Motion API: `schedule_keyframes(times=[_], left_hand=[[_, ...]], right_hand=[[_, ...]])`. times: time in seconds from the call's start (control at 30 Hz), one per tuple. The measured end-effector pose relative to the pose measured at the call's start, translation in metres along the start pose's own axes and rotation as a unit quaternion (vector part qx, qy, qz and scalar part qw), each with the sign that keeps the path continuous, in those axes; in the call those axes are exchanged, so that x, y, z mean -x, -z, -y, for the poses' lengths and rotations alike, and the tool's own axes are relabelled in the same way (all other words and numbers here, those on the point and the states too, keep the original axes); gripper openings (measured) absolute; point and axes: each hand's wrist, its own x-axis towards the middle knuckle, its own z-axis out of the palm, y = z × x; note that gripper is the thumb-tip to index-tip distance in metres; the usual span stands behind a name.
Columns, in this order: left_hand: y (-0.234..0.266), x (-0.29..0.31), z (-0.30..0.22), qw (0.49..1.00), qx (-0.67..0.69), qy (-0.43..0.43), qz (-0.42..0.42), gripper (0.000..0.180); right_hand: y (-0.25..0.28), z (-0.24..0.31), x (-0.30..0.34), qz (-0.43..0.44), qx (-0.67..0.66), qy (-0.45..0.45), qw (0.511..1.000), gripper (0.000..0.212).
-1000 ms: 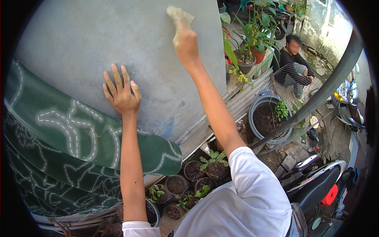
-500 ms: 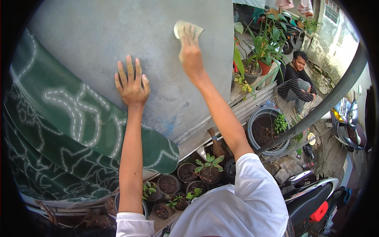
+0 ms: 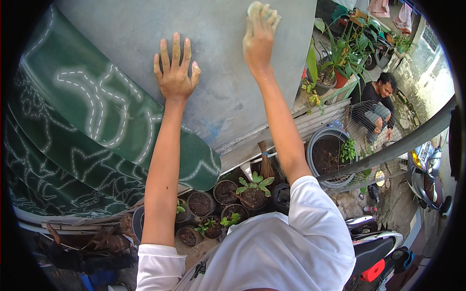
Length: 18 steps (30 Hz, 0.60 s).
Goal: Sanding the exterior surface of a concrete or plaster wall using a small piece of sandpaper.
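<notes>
My left hand [image 3: 177,80] lies flat on the grey wall [image 3: 218,72], fingers spread and nothing in it. Farther up and to the right, my right hand [image 3: 259,41] presses a thin, pale cream piece [image 3: 254,9] against the same surface. Whether this piece is a cloth, a pad or an abrasive sheet I cannot tell; it sticks out on both sides of the fingertips, and the rest is hidden under them. To the left of my left forearm, a green sheet [image 3: 77,72] with white dashed line patterns hangs in a bulging fold.
Potted plants [image 3: 255,186] and a hand broom [image 3: 265,162] stand along the wall's foot. To the right are a large planter [image 3: 313,157], wire mesh [image 3: 378,109], a slanting dark pole [image 3: 403,138] and a crouching person [image 3: 376,106]. Motorbikes [image 3: 429,169] are parked beyond.
The view has shifted. My right hand has slid rightward on the wall with the pale piece, and my left hand sits slightly higher. The crouching person has bent forward.
</notes>
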Motion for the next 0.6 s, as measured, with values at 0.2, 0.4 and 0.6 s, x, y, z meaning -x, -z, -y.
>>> schedule_keyframes(times=[0.2, 0.4, 0.6], left_hand=[[0.002, 0.001, 0.001, 1.000, 0.004, -0.001, 0.004, 0.060], [0.000, 0.004, 0.002, 1.000, 0.008, -0.001, 0.005, 0.062], [-0.001, -0.001, 0.001, 1.000, 0.010, -0.001, -0.002, 0.062]], right_hand=[[0.005, 0.003, 0.013, 0.072, -0.074, 0.111, 0.989, 0.049], [0.010, 0.013, 0.036, 0.061, -0.035, 0.091, 0.993, 0.051], [0.015, -0.008, 0.061, 0.057, -0.035, 0.013, 0.998, 0.053]])
